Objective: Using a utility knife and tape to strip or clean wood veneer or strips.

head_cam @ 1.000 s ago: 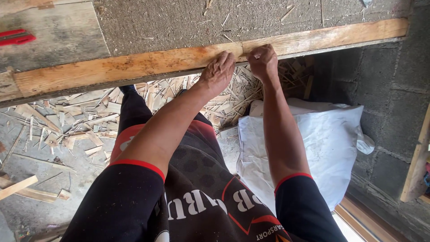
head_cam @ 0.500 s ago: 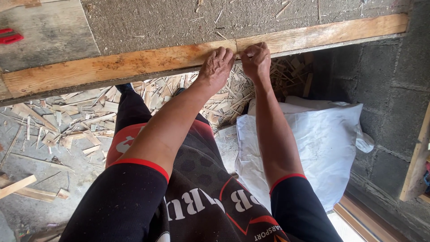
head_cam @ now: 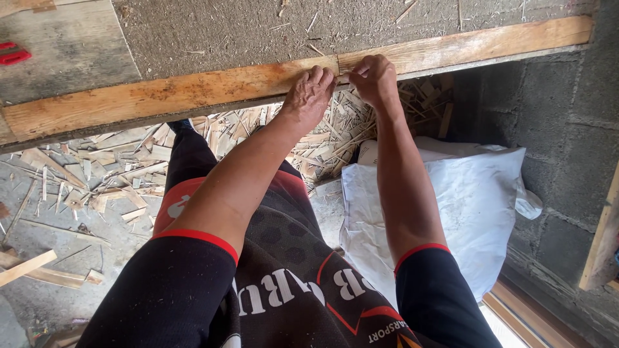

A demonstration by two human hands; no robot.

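Observation:
A long wooden edge strip (head_cam: 161,96) runs along the front of a grey workbench top (head_cam: 258,32). My left hand (head_cam: 308,96) lies over the strip's front edge, fingers curled onto the wood. Right beside it, my right hand (head_cam: 374,80) grips the same edge with fingers bent and thumb and forefinger pinched at the lower edge. A thin dark line crosses the strip between the two hands. I cannot tell whether the pinch holds a sliver.
Wood shavings and offcuts (head_cam: 129,174) litter the concrete floor under the bench. A white sack (head_cam: 464,206) lies at the right against a grey block wall (head_cam: 567,129). A red object (head_cam: 14,55) sits on the bench at far left. Timber pieces (head_cam: 26,267) lie lower left.
My right hand's fingers have curled from lying across the strip into a pinch close to the left hand. The left hand has stayed on the edge.

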